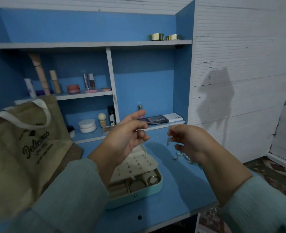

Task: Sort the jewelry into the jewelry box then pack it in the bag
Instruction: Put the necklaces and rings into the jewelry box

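Home setting, a bedroom-style vanity corner. Blue desk with built-in blue shelves against a white panelled wall. Cosmetics on the mid-left shelf, jars and palettes at centre, gold tins at upper right. Patterned carpet at lower right.

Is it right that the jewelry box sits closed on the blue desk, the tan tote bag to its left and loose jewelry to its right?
Not quite: the jewelry box is open, its lid raised and the compartments showing, as the head view makes plain. The rest holds: it sits on the blue desk, with the tan tote bag to its left and loose jewelry to its right.
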`<action>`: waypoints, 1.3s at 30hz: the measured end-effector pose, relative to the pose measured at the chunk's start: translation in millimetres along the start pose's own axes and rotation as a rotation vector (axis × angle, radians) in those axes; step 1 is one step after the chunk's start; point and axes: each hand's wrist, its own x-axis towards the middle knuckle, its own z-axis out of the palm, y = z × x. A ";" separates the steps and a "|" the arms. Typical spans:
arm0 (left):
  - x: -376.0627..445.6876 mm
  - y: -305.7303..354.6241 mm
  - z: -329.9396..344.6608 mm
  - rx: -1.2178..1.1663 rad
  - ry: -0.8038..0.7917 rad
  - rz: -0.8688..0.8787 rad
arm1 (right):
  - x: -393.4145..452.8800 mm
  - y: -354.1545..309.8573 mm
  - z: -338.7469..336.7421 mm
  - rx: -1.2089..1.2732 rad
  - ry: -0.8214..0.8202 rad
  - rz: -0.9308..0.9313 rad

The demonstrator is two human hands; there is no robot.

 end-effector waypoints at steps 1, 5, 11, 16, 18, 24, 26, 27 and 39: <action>1.6 2.4 -6.4 -0.013 0.039 0.001 | 3.7 -1.1 6.1 0.046 -0.025 0.017; 11.4 5.0 -30.7 0.005 0.180 -0.028 | 17.3 -2.7 34.1 0.272 -0.132 0.083; 29.6 -2.6 -69.9 0.147 0.256 -0.163 | 41.1 0.7 66.7 0.250 -0.290 0.164; 43.6 -12.4 -99.1 0.267 0.358 -0.216 | 67.2 10.5 78.3 -0.222 -0.238 0.162; 50.7 -19.2 -105.8 0.298 0.366 -0.219 | 76.8 14.2 80.4 -0.380 -0.210 0.143; 67.4 -44.5 -119.8 0.495 0.386 -0.233 | 96.4 24.1 95.0 -0.727 -0.216 0.112; 72.5 -52.7 -124.4 0.543 0.398 -0.270 | 102.2 26.7 102.2 -0.828 -0.231 0.124; 75.5 -56.3 -127.0 0.577 0.403 -0.284 | 105.0 28.7 104.6 -0.887 -0.245 0.133; 102.7 -66.3 -134.1 1.158 0.206 -0.402 | 134.3 47.0 119.9 -1.078 -0.320 0.031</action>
